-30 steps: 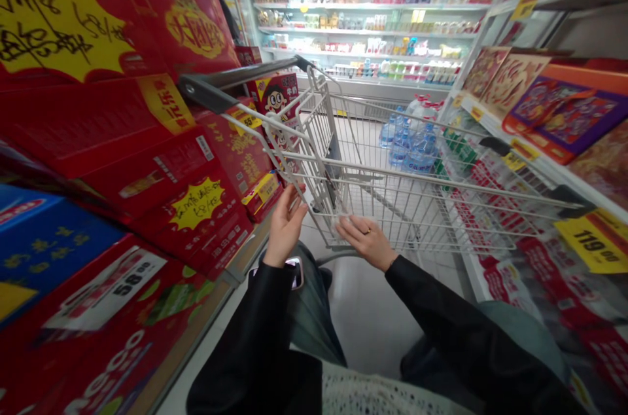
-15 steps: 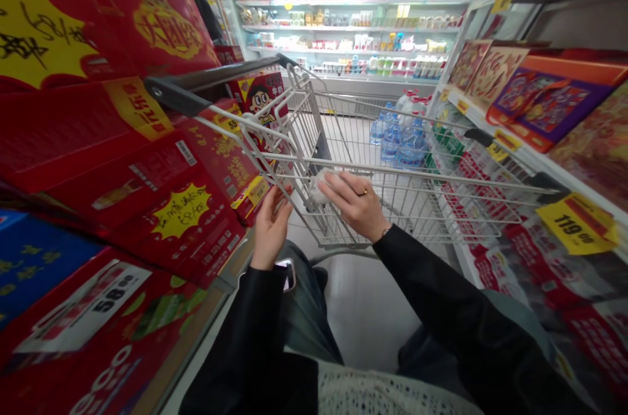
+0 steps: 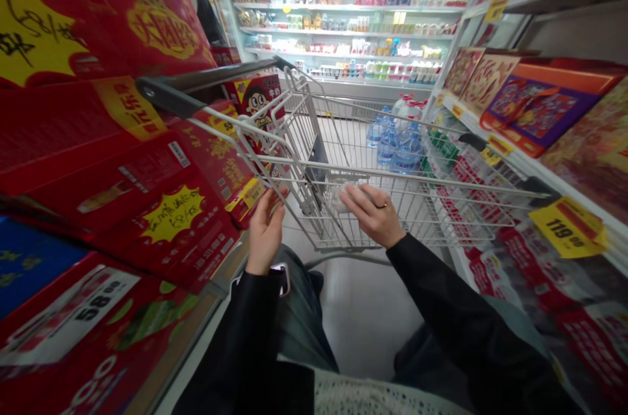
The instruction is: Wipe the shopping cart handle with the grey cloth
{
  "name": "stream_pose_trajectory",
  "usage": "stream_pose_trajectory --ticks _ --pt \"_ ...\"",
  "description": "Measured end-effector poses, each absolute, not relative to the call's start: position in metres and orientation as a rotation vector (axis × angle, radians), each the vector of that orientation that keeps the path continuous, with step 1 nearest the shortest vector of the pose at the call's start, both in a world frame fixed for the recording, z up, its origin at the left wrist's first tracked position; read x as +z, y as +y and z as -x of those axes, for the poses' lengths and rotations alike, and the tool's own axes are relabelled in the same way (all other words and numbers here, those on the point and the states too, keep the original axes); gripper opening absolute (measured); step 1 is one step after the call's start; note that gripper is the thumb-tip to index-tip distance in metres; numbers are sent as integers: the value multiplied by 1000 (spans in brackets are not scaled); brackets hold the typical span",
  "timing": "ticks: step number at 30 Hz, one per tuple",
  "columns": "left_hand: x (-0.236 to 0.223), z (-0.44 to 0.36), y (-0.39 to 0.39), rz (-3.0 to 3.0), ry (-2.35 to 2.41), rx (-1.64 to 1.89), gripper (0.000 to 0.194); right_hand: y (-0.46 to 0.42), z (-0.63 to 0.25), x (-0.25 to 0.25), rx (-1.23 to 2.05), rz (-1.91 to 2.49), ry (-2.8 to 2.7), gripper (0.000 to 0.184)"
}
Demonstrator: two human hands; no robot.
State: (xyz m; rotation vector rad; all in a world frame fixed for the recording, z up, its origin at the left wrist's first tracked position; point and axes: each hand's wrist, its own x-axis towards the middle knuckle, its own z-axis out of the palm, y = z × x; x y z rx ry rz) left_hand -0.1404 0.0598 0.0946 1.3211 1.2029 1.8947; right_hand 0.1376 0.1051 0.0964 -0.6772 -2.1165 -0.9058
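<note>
My left hand is raised with its fingers apart and holds nothing, just beside a wire rail of the metal shopping cart. My right hand is over the cart's basket, its fingers closed on a crumpled translucent plastic bag. Through the mesh, several large blue-capped water bottles stand beyond both hands. A phone shows by my left sleeve; whether anything holds it is hidden. The cart's grey handle lies at the far left end.
Stacked red boxes wall the left side. Right of the cart, a shelf holds gift boxes above a yellow 119 price tag. A chilled display case stands ahead, and a person stands behind the red stack.
My right hand has moved slightly right with the plastic bag. My left hand has barely moved, and the whole view has shifted slightly.
</note>
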Motion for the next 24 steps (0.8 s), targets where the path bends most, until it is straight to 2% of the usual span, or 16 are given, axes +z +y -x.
stream_pose_trajectory --ticks 2,9,12,17,21,24 --pt "93 142 61 -1298 1204 1905 58 105 -138 93 -883 685 -2112 53" --pt "92 141 62 -1299 1244 1906 56 85 -167 26 -921 687 -2240 40" --pt "92 142 62 -1302 1233 1914 56 87 -177 39 -895 677 -2212 42" --pt "90 132 57 -1364 1323 1802 59 101 -187 76 -811 800 -2003 59" --pt "93 91 38 -1483 1681 1942 74 102 -193 57 -737 805 -2007 64" --pt "97 54 21 -1669 1678 2021 61 96 -196 29 -772 832 -2051 59"
